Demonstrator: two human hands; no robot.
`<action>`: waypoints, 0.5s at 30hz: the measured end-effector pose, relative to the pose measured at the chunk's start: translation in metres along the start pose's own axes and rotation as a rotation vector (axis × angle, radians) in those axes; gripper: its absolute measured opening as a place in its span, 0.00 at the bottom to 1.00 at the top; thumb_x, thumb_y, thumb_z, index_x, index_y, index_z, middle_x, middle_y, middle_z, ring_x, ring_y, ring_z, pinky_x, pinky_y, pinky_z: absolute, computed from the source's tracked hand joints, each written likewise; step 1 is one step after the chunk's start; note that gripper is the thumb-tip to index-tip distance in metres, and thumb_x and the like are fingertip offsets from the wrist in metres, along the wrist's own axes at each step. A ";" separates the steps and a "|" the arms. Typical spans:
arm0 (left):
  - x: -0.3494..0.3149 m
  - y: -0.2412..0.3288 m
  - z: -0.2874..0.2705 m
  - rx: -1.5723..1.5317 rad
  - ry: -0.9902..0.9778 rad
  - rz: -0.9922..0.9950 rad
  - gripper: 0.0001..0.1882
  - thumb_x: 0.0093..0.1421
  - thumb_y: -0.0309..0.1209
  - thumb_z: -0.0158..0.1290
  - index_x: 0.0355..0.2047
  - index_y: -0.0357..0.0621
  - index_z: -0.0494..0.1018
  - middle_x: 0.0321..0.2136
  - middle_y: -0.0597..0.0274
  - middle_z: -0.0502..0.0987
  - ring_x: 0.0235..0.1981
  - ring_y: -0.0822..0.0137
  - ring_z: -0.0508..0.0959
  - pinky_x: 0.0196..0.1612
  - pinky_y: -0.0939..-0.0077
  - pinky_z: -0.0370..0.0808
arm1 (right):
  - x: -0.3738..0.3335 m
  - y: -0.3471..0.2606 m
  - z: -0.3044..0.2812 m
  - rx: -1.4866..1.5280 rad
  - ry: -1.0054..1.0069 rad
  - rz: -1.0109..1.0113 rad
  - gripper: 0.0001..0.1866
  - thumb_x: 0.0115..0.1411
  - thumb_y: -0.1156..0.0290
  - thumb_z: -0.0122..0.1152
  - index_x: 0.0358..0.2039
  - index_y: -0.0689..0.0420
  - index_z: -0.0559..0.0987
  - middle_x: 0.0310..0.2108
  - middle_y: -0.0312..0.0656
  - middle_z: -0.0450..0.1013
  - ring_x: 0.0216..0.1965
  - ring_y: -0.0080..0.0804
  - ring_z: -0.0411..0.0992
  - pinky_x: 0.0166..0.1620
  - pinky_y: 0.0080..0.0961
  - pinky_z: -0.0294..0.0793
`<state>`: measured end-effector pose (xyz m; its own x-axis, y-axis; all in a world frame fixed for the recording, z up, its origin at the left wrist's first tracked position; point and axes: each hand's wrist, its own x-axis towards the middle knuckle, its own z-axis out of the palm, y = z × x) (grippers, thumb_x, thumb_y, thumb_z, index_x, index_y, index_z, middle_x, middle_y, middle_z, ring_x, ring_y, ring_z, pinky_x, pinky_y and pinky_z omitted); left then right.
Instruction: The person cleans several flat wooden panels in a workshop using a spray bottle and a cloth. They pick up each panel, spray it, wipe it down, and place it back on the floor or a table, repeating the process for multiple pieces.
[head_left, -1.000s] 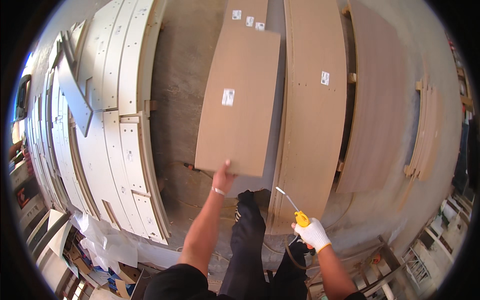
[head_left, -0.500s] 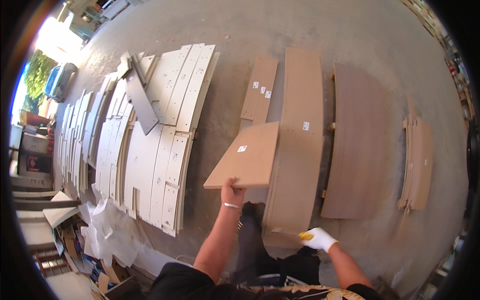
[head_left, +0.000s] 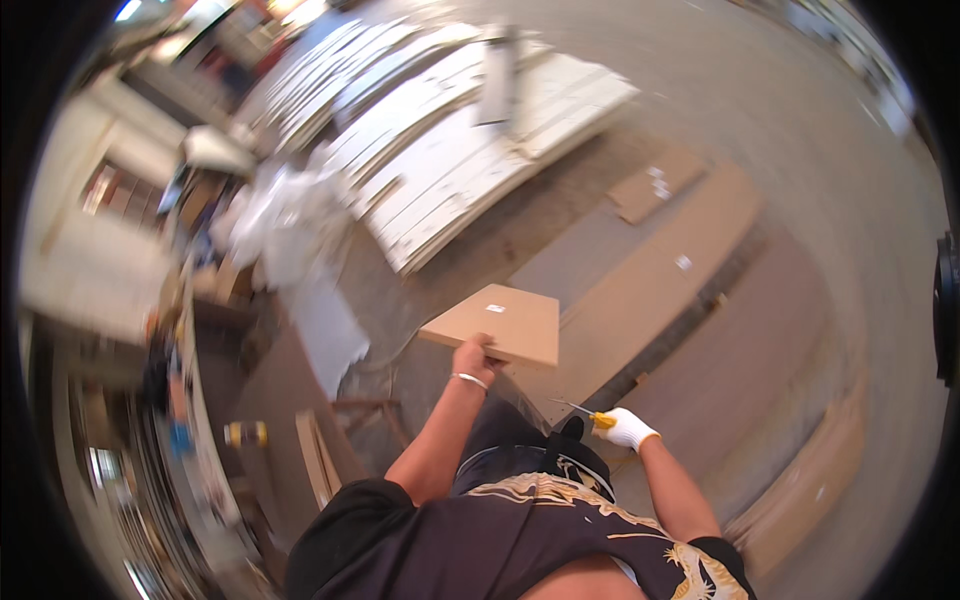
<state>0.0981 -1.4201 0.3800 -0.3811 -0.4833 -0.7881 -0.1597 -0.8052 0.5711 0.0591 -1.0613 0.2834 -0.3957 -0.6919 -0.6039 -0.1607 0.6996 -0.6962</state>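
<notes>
A flat brown board (head_left: 497, 318) with a white label is lifted in front of me. My left hand (head_left: 474, 361), bare with a pale band at the wrist, grips its near edge, thumb on top. In a white glove, my right hand (head_left: 629, 430) is closed around the yellow handle of a screwdriver (head_left: 603, 420). The screwdriver's thin shaft points left, over the near end of a long brown panel (head_left: 640, 290). A smaller brown panel with several labels (head_left: 655, 185) lies beyond the raised board.
Stacked white panels (head_left: 450, 150) spread across the far left, a grey strip (head_left: 496, 80) on top. Crumpled clear plastic (head_left: 285, 215) lies left, near a dark workbench (head_left: 270, 390) holding a yellow-and-black cylindrical object (head_left: 246, 433). More brown panels (head_left: 740, 340) lie to the right.
My view has swung left, bringing the workbench into sight. The brown board has come along in my left hand, off the panel stack. The screwdriver stays in my right hand.
</notes>
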 end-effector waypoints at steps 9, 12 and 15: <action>-0.216 -0.130 -0.275 -0.014 0.400 0.536 0.17 0.54 0.31 0.61 0.39 0.28 0.79 0.32 0.55 0.83 0.34 0.67 0.81 0.38 0.69 0.76 | 0.007 -0.013 0.010 0.054 -0.218 0.135 0.06 0.59 0.70 0.63 0.34 0.56 0.85 0.18 0.37 0.74 0.13 0.22 0.65 0.18 0.23 0.65; -0.301 -0.209 -0.327 -0.185 0.489 0.701 0.16 0.55 0.29 0.60 0.42 0.29 0.79 0.36 0.54 0.83 0.37 0.65 0.82 0.41 0.71 0.78 | 0.024 -0.034 0.032 0.243 -0.332 -0.018 0.08 0.60 0.72 0.60 0.38 0.62 0.80 0.24 0.46 0.79 0.11 0.23 0.63 0.15 0.22 0.62; -0.389 -0.307 -0.367 -0.467 0.627 0.765 0.19 0.55 0.28 0.60 0.46 0.31 0.77 0.38 0.56 0.82 0.38 0.63 0.82 0.43 0.68 0.79 | 0.037 -0.075 0.060 0.121 -0.508 -0.033 0.15 0.64 0.67 0.57 0.47 0.63 0.75 0.32 0.54 0.81 0.09 0.27 0.64 0.13 0.23 0.62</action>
<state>0.6292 -1.1107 0.4273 0.3204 -0.8935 -0.3145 0.3331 -0.2045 0.9204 0.1110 -1.1508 0.2898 0.1016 -0.7338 -0.6717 -0.0479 0.6708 -0.7401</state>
